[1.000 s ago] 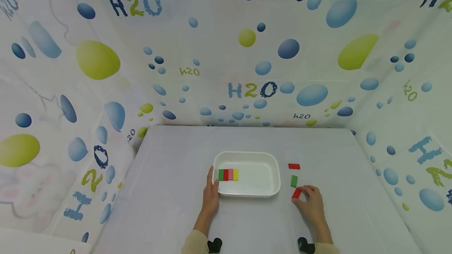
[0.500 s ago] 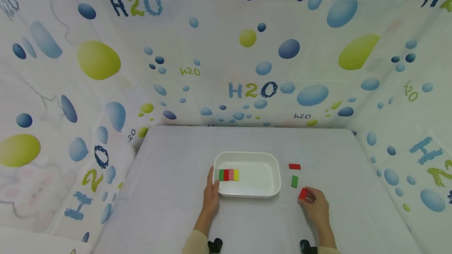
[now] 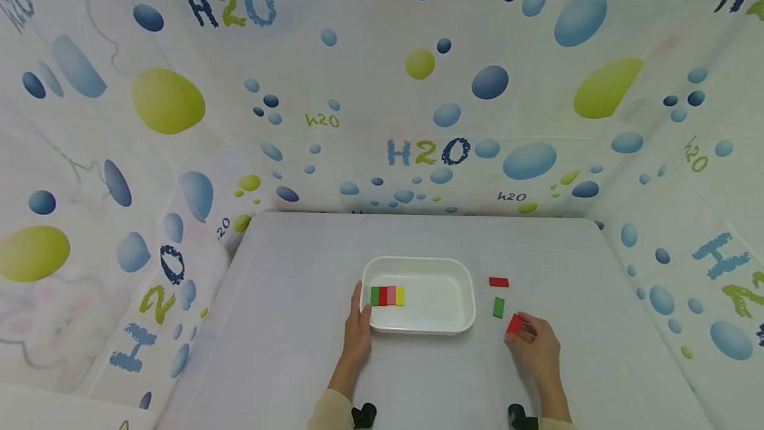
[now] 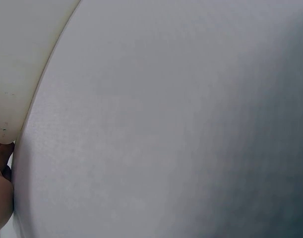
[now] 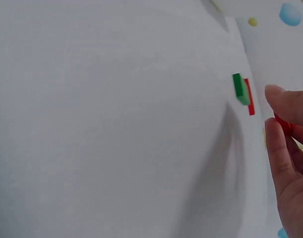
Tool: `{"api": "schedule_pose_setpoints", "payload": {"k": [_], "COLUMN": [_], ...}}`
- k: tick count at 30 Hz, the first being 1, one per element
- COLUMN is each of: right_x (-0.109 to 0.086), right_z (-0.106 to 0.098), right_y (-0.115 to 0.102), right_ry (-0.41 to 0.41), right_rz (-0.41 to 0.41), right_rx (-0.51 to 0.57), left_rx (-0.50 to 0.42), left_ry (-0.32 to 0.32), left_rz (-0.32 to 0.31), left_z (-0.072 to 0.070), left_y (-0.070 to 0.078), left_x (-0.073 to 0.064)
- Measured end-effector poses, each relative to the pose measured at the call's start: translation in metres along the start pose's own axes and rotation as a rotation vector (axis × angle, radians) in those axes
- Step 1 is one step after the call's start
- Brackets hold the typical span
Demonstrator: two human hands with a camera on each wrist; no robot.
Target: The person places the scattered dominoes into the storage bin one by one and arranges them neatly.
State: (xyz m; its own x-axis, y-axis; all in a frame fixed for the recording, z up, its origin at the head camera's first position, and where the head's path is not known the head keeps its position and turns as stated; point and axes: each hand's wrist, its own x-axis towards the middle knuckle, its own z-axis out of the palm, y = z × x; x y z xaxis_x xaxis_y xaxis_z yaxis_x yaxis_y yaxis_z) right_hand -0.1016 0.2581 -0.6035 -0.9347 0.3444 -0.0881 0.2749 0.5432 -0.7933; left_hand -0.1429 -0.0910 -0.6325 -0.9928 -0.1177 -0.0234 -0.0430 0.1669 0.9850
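A white rectangular tray (image 3: 438, 294) stands mid-table in the head view. My left hand (image 3: 357, 332) holds its left edge, thumb at the rim and fingers along the outer side; in the left wrist view only part of this hand (image 4: 1, 193) shows beside the tray wall (image 4: 30, 64). Right of the tray, my right hand (image 3: 542, 350) pinches a small red block (image 3: 514, 324) between thumb and fingers. The right wrist view shows that block (image 5: 283, 124) mostly hidden by the fingers. Beyond it a green block (image 3: 498, 307) and another red block (image 3: 499, 282) lie on the table.
At the tray's left end, a green block (image 3: 374, 296), a red block (image 3: 382, 296), a pink block (image 3: 390, 296) and a yellow block (image 3: 400, 296) sit side by side in a row. A patterned cloth (image 3: 358, 85) surrounds the white table (image 3: 286, 297) at the back and sides.
My right hand has drawn the pinched red block rightward, away from the green block, then shifted slightly farther. My left hand and the tray have stayed in place.
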Motion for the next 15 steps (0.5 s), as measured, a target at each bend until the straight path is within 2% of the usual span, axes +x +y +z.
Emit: {"api": "schedule_pose_setpoints", "payload": {"k": [6, 15], "right_x": [0.003, 0.009], "right_z": [-0.006, -0.013], "right_y": [-0.014, -0.037], "right_ry": [0.070, 0.103], "right_rz": [-0.053, -0.084], "right_rx": [0.049, 0.101], "left_rx": [0.026, 0.042], "left_ry": [-0.002, -0.004], "left_rz": [-0.007, -0.002], "left_z": [-0.001, -0.001], "left_y": [0.001, 0.002], "left_x": [0.000, 0.000]}}
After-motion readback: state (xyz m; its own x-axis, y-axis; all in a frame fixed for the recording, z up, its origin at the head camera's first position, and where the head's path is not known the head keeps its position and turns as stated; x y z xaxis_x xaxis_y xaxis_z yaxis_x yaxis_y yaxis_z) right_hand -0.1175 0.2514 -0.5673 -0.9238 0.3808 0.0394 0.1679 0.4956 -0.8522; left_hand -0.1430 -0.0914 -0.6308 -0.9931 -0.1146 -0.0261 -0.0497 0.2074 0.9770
